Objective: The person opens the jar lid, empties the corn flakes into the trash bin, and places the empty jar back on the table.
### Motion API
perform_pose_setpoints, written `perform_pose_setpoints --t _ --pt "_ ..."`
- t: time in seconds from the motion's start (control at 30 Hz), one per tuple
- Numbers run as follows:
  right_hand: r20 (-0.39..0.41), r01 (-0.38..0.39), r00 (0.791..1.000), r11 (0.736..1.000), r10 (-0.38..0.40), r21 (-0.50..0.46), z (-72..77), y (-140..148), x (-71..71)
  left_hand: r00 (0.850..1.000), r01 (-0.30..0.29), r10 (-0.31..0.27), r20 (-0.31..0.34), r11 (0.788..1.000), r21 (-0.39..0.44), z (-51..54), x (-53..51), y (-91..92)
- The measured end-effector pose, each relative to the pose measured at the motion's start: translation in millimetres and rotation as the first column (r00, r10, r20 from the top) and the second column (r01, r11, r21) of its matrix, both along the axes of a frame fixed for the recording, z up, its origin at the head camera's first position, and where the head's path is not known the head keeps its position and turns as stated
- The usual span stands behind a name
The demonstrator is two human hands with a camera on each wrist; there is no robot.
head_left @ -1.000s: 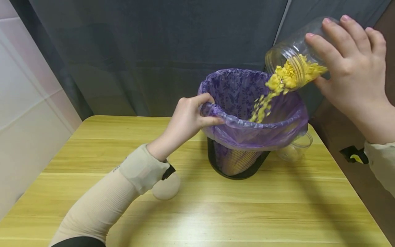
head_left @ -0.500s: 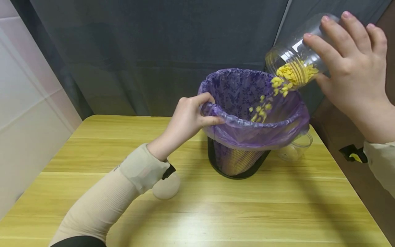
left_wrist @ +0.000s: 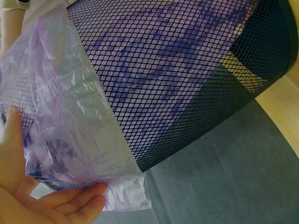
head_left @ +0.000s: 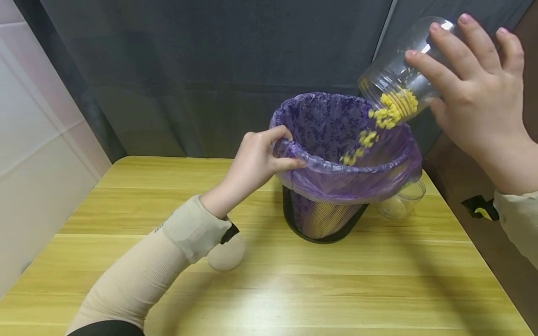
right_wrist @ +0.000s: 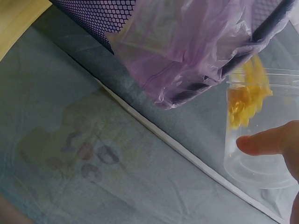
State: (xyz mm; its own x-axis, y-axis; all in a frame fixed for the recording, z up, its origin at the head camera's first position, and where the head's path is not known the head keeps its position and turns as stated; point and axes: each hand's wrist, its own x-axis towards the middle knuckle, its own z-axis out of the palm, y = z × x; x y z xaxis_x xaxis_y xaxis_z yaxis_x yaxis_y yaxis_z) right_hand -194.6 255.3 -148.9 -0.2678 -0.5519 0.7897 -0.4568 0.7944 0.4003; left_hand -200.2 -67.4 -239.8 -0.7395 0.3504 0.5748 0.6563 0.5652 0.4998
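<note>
My right hand (head_left: 483,88) grips a clear plastic jar (head_left: 420,60) tipped mouth-down over the right side of a black mesh trash bin (head_left: 323,221). Yellow flakes (head_left: 399,102) lie near the jar's mouth, and some fall into the bin. A purple plastic bag (head_left: 357,184) lines the bin and folds over its rim. At the left of that rim, my left hand (head_left: 262,151) holds the edge, fingers inside and thumb outside. In the right wrist view the thumb presses the side of the jar (right_wrist: 261,158). Where the flakes land is hidden by the bag's front.
A second clear jar (head_left: 401,203) stands on the wooden table (head_left: 269,284) behind the bin's right side. Partly under the left cuff lies a round pale lid (head_left: 227,254). A dark grey curtain (head_left: 210,79) hangs behind the table.
The yellow flakes in the jar have dwindled as they pour into the bin. My right hand has tilted the jar more steeply. The left hand and bin stay nearly still.
</note>
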Motion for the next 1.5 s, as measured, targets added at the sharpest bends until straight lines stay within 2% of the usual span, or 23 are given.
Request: perform_pose_setpoints --t 0.43,0.63,1.1,1.5 --pt "-0.047 -0.016 0.999 0.999 0.019 0.049 -1.0 3.2 -2.8 1.000 0.000 0.000 -0.014 1.000 0.002 0.0 -0.1 0.4" --pt "-0.092 -0.034 0.995 0.999 0.034 0.010 -3.9 0.0 -5.7 1.000 -0.001 0.001 -0.013 1.000 0.003 -0.2 -0.1 -0.1" --pt "-0.146 -0.049 0.988 0.999 0.051 0.013 -4.1 -7.9 -7.9 1.000 -0.001 0.001 0.009 1.000 0.001 -0.4 0.1 0.3" --pt "-0.142 -0.061 0.987 0.992 0.076 0.107 -1.2 -7.7 -3.9 1.000 0.007 -0.007 0.004 1.000 0.008 -0.4 -0.1 0.9"
